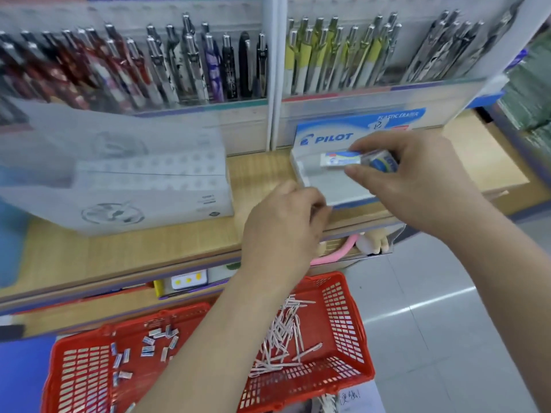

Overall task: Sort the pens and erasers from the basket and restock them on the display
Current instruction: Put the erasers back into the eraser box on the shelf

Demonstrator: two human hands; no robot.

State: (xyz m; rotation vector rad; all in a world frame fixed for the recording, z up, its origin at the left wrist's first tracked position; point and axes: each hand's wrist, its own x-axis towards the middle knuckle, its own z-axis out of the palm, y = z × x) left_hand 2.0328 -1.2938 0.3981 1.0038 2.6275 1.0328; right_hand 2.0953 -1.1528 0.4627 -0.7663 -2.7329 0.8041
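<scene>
A red plastic basket (346,329) sits low in front of me. Several small blue-and-white erasers (149,344) lie in its left half, and a heap of pale pens (283,332) lies in its right half. My right hand (417,177) pinches wrapped erasers (343,159) over the white Pilot eraser box (328,186) on the wooden shelf. My left hand (283,231) hovers by the box's front left corner with curled fingers; whether it holds anything is hidden.
Racks of upright pens (179,67) fill the display wall behind the shelf, in two bays split by a white post. A large white carton (134,186) stands on the shelf at left. A small clear bin with plush items (363,242) hangs below the shelf edge.
</scene>
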